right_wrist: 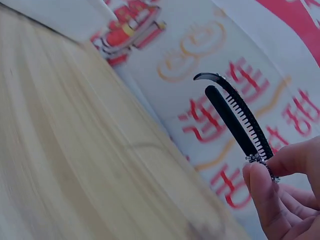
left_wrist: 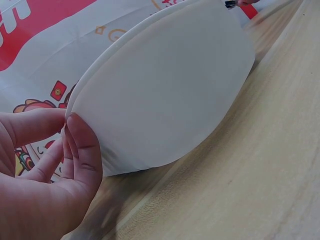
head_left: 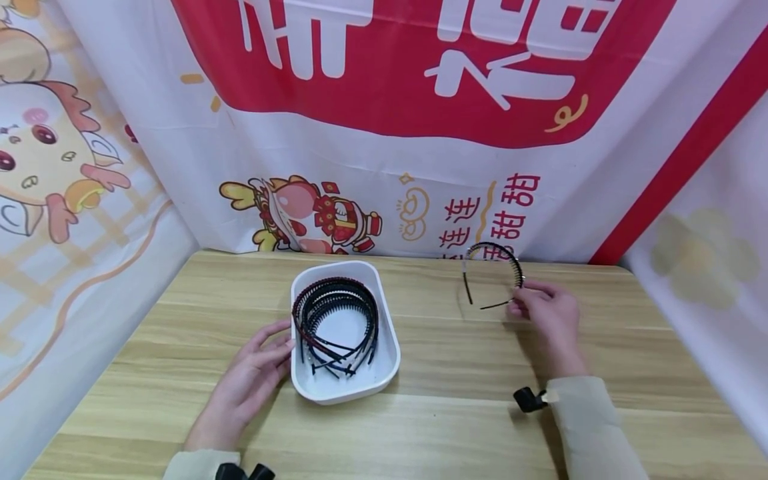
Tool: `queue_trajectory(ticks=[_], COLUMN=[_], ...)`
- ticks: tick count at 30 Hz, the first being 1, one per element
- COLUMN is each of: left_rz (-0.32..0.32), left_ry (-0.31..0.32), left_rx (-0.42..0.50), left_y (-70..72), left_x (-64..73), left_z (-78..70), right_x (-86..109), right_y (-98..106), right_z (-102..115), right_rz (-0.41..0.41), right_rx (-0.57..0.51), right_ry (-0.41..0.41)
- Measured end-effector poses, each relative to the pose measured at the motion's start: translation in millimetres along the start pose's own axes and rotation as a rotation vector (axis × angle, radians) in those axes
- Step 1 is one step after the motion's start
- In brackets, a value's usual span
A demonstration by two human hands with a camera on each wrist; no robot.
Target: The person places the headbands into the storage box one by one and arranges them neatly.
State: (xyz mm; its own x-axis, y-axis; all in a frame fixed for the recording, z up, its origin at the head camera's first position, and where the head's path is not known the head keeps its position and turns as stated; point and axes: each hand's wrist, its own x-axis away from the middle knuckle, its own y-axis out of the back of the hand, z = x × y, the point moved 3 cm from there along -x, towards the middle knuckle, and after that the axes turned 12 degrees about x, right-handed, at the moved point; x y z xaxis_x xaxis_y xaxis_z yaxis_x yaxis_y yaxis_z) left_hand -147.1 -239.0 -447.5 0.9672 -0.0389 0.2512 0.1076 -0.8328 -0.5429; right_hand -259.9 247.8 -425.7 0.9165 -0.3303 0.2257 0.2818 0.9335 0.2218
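A white box [head_left: 389,333] with rounded corners stands on the table, holding several dark toothed headbands [head_left: 336,283] in a loose stack. At the box's left side is my left hand [head_left: 255,377]; in the left wrist view its thumb and a finger pinch the edge of the box [left_wrist: 170,85]. Off to the right, my right hand [head_left: 549,320] holds a single black headband [head_left: 517,267] above the table between thumb and fingers. The right wrist view shows this headband [right_wrist: 232,120] with its comb teeth and sparkling stones near the fingertips [right_wrist: 260,182].
A wooden table [head_left: 444,427] fills the lower view. White cloth with red print [head_left: 396,87] hangs along its back edge, and patterned cloth [head_left: 72,267] hangs at the left. Small black devices [head_left: 529,400] sit near the wrists.
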Motion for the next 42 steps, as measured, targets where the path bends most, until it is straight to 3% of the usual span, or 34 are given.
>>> queue_trajectory(ticks=[6, 17, 26, 42], left_rz=[-0.007, -0.014, -0.019, -0.013], left_ry=[-0.001, 0.006, 0.014, 0.009], left_rx=[-0.007, -0.009, -0.019, -0.015], left_y=[0.5, 2.2, 1.0, -0.3], left_x=[0.5, 0.1, 1.5, 2.2], left_z=[-0.5, -0.7, -2.1, -2.6], right_x=[10.4, 30.6, 50.3, 71.5], right_y=[-35.2, -103.7, -156.7, -203.7], right_z=[22.3, 48.1, 62.1, 75.1], right_rz=[0.132, 0.293, 0.385, 0.500], right_rx=[0.119, 0.299, 0.342, 0.563], right_ry=[0.110, 0.269, 0.311, 0.390])
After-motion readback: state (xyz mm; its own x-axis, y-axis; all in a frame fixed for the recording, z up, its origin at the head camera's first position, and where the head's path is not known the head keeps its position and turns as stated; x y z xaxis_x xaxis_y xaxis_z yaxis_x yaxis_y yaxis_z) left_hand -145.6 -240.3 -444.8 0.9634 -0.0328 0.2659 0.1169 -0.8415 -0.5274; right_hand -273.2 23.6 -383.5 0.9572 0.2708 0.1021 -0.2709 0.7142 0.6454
